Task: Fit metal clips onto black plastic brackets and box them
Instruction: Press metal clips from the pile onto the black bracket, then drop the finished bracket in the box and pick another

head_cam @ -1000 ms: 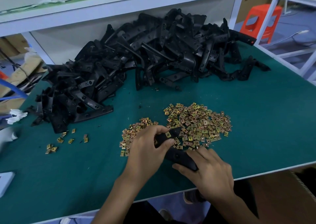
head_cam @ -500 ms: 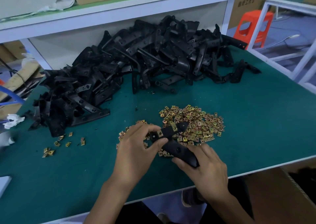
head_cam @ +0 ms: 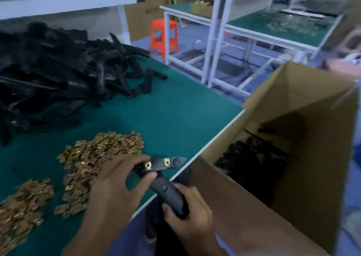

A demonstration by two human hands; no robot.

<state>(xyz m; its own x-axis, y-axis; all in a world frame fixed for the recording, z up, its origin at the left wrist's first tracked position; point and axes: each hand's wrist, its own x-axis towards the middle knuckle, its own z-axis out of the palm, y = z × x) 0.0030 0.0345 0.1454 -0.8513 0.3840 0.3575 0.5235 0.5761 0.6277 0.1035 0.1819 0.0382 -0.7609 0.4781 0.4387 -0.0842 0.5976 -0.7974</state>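
Left of the fingers, clips (head_cam: 101,154) lay heaped on the tabletop (head_cam: 175,109), the left hand (head_cam: 115,187) pinched the bracket (head_cam: 166,189) by its clip-fitted end, the right hand (head_cam: 187,218) curled round its near end, and the box (head_cam: 244,207) stood open to their right.

I can read no text, label, brand or number anywhere in this view. A cardboard carton (head_cam: 144,20) behind the orange stool (head_cam: 164,37) carries a faint dark printed mark, but blur leaves it illegible to me.
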